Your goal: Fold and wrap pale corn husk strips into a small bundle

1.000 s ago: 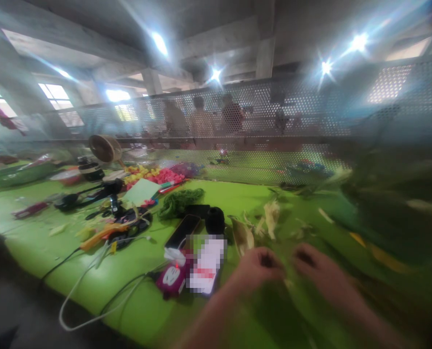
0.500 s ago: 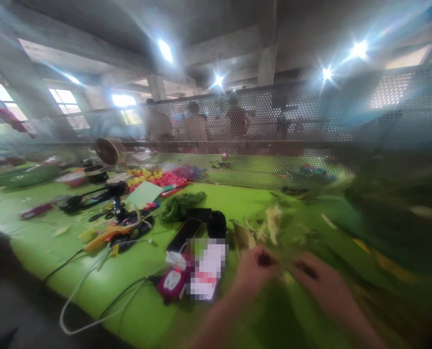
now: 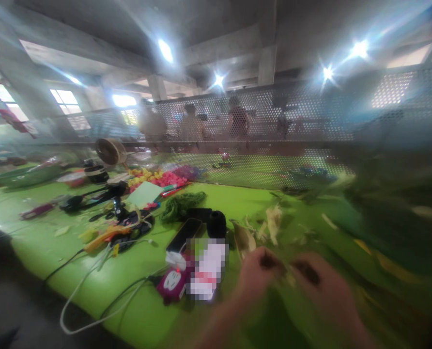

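Observation:
My left hand (image 3: 261, 271) is closed, its fingers curled and pinched near the table's right part. Close beside it, my right hand (image 3: 316, 274) is closed too, its fingertips almost meeting the left ones. A small pale yellowish piece (image 3: 289, 277) shows between the fingertips, blurred; which hand grips it is unclear. Just beyond my left hand lies a dry tan husk (image 3: 244, 238), with a pale crumpled husk (image 3: 274, 223) farther back. A phone (image 3: 208, 271), partly pixelated, lies left of my left hand beside a purple case (image 3: 172, 286).
Green yarn (image 3: 183, 204), a black roll (image 3: 216, 224), an orange tool (image 3: 107, 237) and cables cover the green table's (image 3: 103, 295) left part. A dark green heap (image 3: 401, 223) stands at right. Behind a perforated screen (image 3: 259, 116) are several people.
Both hands have shifted slightly, and their fingertips are a little closer together. Beyond the screen, people have moved slightly. The things on the table are unchanged.

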Action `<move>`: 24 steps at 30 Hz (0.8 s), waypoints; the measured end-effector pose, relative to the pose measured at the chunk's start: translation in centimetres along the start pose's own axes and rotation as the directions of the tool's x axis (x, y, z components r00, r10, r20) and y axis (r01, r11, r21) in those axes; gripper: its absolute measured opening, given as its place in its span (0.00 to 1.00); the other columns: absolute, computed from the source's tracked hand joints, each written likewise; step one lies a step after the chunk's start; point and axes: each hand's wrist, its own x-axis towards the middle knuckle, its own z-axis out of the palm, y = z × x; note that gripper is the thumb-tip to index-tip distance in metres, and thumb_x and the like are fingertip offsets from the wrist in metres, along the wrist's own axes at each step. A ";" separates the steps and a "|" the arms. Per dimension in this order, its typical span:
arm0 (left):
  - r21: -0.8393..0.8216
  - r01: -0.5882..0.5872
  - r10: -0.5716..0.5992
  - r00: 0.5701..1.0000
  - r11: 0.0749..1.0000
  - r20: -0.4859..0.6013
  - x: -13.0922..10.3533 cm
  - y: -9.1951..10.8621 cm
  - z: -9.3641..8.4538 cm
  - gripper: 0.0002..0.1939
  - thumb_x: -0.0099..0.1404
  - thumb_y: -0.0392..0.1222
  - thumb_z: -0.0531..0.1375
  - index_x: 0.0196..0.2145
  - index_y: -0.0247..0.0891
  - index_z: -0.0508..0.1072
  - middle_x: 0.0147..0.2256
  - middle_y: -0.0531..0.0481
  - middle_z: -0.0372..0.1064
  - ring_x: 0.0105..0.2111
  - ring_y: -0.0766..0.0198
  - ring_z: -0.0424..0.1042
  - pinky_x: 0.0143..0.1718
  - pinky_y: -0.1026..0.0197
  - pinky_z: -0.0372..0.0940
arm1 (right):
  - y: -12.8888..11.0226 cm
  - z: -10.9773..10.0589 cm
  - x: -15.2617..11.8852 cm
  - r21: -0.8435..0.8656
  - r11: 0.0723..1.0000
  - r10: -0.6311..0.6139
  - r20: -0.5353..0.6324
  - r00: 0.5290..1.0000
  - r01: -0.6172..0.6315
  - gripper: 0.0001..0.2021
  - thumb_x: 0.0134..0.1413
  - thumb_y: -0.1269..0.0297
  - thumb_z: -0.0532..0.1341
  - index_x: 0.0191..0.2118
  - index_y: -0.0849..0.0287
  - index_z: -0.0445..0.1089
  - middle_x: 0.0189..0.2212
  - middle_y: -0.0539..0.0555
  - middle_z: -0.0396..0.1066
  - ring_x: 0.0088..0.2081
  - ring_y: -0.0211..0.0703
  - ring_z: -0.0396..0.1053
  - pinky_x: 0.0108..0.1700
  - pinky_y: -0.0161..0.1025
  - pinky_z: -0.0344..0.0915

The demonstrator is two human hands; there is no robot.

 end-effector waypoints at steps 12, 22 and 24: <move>0.076 -0.065 0.062 0.997 0.995 0.034 -0.7 0.9 0.1 0.05 0.51 0.32 0.65 0.28 0.33 0.74 0.28 0.48 0.73 0.29 0.65 0.70 0.33 0.63 0.65 | 0.7 0.5 0.3 -0.039 0.999 0.027 0.094 0.995 -0.024 0.10 0.56 0.55 0.56 0.31 0.53 0.69 0.26 0.49 0.76 0.29 0.43 0.73 0.28 0.36 0.63; 0.080 -0.064 0.061 0.997 0.995 0.047 -0.4 0.4 0.1 0.06 0.50 0.30 0.65 0.29 0.34 0.74 0.28 0.48 0.74 0.30 0.65 0.71 0.33 0.64 0.65 | 0.8 0.4 -0.2 -0.169 0.982 -0.073 0.089 0.993 0.087 0.11 0.59 0.56 0.56 0.36 0.49 0.76 0.32 0.53 0.79 0.32 0.49 0.76 0.33 0.41 0.68; 0.084 -0.059 0.057 0.998 0.995 0.029 -0.4 0.4 0.1 0.05 0.51 0.30 0.64 0.29 0.34 0.73 0.28 0.48 0.73 0.29 0.65 0.71 0.32 0.64 0.65 | 0.8 0.4 -0.3 -0.189 0.970 -0.130 0.114 0.985 0.150 0.11 0.60 0.57 0.55 0.37 0.48 0.76 0.33 0.53 0.79 0.33 0.49 0.76 0.35 0.41 0.69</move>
